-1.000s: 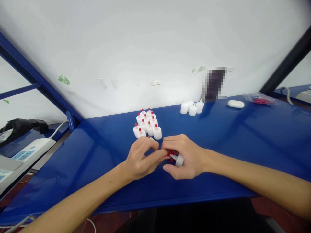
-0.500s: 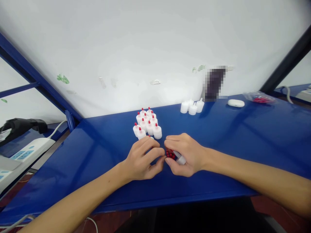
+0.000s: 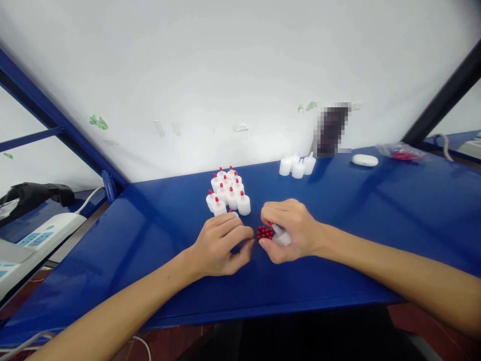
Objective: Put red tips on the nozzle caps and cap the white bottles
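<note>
A small white bottle with a pointed nozzle (image 3: 282,237) lies in my right hand (image 3: 296,229), whose fingers curl round it. Beside its fingertips is a cluster of small red caps (image 3: 264,232) on the blue table (image 3: 180,296). My left hand (image 3: 224,245) is closed just left of the caps, thumb and forefinger close together; whether something small sits between them is hidden. Behind the left hand stand several white bottles with red tips (image 3: 232,198), the nearest partly covered by that hand.
Several white bottles without red tips (image 3: 298,169) stand near the wall. Further right are a white oval case (image 3: 365,160) and a clear bag with red contents (image 3: 403,152). A power strip (image 3: 41,240) lies at the left, beyond the blue frame post (image 3: 108,185).
My right hand has moved slightly right and up with the bottle, uncovering more of the red caps. My left hand has barely moved.
</note>
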A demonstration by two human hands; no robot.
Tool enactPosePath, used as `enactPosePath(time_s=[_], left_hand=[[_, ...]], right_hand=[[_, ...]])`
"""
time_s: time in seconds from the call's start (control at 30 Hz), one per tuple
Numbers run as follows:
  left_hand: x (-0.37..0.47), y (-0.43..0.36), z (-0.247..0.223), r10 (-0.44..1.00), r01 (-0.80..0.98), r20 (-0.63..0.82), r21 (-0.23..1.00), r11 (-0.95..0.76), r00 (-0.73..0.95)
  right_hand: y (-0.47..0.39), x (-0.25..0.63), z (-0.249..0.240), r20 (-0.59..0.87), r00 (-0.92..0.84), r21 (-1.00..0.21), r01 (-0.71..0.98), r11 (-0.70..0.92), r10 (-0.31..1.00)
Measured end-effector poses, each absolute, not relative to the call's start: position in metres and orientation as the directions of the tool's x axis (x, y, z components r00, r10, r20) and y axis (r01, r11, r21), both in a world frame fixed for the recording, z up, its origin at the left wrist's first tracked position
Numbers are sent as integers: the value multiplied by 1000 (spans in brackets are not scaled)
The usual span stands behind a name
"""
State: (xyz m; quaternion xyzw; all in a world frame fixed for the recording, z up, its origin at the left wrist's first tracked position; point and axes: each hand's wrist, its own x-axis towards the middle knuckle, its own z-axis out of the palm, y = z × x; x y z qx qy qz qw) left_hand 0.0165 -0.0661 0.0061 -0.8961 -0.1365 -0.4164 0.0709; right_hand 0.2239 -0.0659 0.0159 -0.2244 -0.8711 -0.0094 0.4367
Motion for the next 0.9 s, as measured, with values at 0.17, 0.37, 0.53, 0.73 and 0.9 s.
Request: enactPosePath(time_s=[0.17,0.37,0.53,0.73,0.9], left_hand=[[10,-64,7,254,288,751,89,-953,609],[10,-64,6,316,311,751,155,-938,579],[9,-63,10,236,263,778,94,-960,583],[-12,-38,23,118,443,891,-99,-891,438],[-28,-18,21,109,479,824,-211,-852,556]], right_hand=[[-62,223,10,659,-581,-210,467,859,477],[-65,217,6,532,-630,-305,480,822,566],[-65,219,10,481,-614,-447,442,778,626],[-39,243,19,583,-496,-417,498,761,644],[-2,285,27,670,-150,-366,785,499,727]])
